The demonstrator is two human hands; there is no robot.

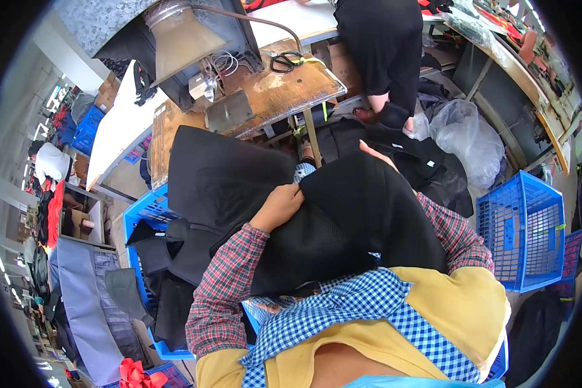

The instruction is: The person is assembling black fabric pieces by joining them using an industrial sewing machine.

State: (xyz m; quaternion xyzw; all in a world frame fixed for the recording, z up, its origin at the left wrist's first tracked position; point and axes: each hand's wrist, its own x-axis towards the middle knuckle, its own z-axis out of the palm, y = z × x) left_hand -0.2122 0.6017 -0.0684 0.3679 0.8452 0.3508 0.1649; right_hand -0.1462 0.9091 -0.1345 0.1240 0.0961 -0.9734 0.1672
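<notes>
Two hands: both on one black garment piece, held close above the person's lap.
Worn surface (284, 90): a scuffed wooden top ahead of the person, with a metal plate set into it and a grey machine at its far left.
Black garment piece (343, 220): large, dark, with a mesh-like lining showing on its lower left; it sits between the forearms in checked red sleeves and covers most of the lap.
Dark fabric stack (220, 174): draped off the near edge of the worn surface and running down into the bin at the left.
Blue crate, right (524, 233): an open plastic lattice crate on the floor, well apart from the hands.
Blue bin, left (142, 216): mostly hidden under dark fabric.
Clear plastic bag (465, 136): crumpled on the floor beside the right crate.
Other person (378, 45): in black, bending at the far side of the worn surface.
Left hand (279, 205): fingers curled shut on the garment's upper left edge.
Right hand (374, 154): only a sliver shows over the garment's top edge; I cannot tell how its fingers stand.
Scissors (284, 61): black-handled, lying on the worn surface.
</notes>
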